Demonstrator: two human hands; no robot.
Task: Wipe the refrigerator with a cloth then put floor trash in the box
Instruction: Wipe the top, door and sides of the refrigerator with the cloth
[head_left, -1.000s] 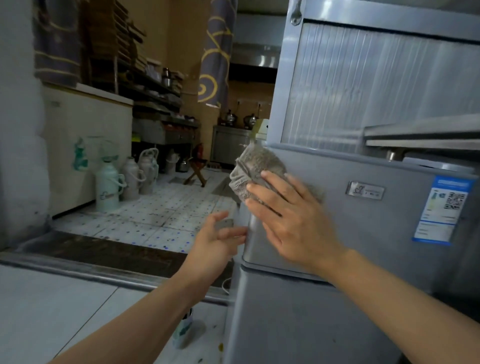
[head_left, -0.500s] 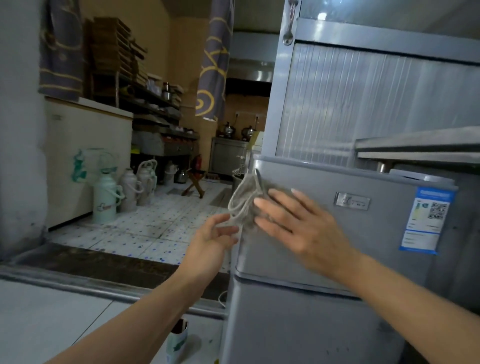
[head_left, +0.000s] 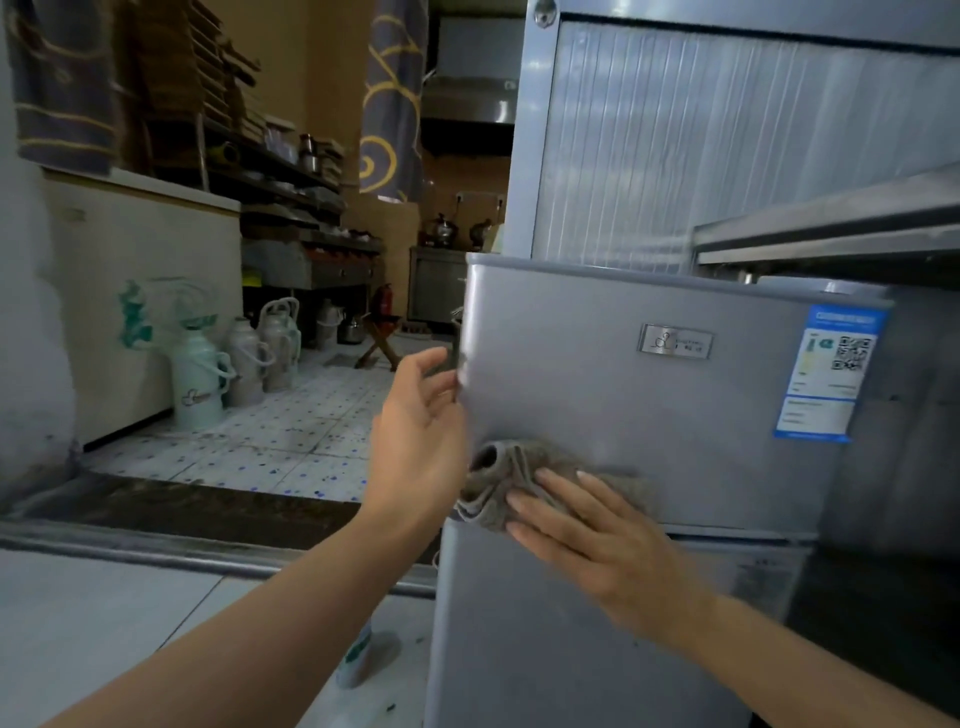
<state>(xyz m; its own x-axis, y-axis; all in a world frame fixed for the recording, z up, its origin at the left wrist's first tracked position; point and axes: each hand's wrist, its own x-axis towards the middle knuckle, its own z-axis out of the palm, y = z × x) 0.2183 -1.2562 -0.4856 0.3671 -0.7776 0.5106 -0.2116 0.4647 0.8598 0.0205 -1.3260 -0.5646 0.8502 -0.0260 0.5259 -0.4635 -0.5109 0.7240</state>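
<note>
A small silver refrigerator (head_left: 623, 384) fills the right half of the view, with a blue label at its upper right. My right hand (head_left: 587, 535) presses a crumpled grey cloth (head_left: 498, 478) flat against the bottom left of the upper door, just above the seam to the lower door. My left hand (head_left: 421, 431) rests on the fridge's left edge with fingers spread, holding nothing. On the floor by the fridge's lower left corner lies a white and green carton (head_left: 358, 660), partly hidden by my left forearm. No box is in view.
A ribbed metal cabinet (head_left: 727, 145) rises behind the fridge. A steel sill (head_left: 156, 545) crosses the floor toward a tiled kitchen with several thermos jugs (head_left: 197, 384), a white chest freezer (head_left: 145, 291), shelves and a small wooden stool (head_left: 382, 340).
My right hand has slid the cloth down from the top left corner of the upper door to its bottom left. My left hand has risen slightly along the fridge's left edge.
</note>
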